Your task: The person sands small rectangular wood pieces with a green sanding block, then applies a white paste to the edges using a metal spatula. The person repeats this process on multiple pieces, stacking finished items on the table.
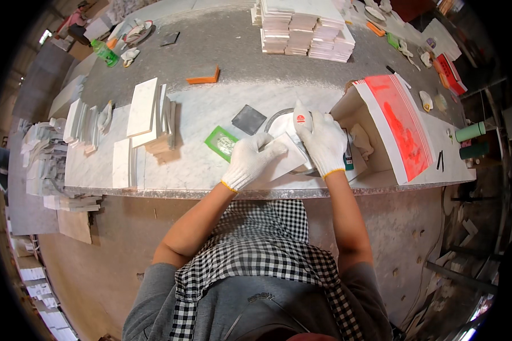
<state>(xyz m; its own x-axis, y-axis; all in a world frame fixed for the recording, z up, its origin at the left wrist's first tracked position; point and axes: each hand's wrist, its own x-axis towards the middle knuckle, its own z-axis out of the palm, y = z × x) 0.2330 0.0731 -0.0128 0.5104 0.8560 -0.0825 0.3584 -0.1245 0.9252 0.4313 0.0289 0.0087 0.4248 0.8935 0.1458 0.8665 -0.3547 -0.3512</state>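
Both my hands wear white knit gloves with yellow cuffs. My left hand [252, 156] is closed on the edge of a thin white tile [287, 163], held tilted near the table's front edge. My right hand [326, 143] is wrapped round a small white bottle [300, 117] with a red round label and a tapered tip pointing away from me. Beneath the hands, a round bowl [274, 123] with something white in it is partly covered. Left of the bowl lie a dark square pad [248, 119] and a green pad [221, 143] dusted white.
An open cardboard box [347, 111] with a red-marked flap stands at the right. White tiles [145, 113] stand on edge to the left. A tall tile stack [307, 34] sits at the back. An orange block [203, 75] and a green bottle [104, 53] are farther off.
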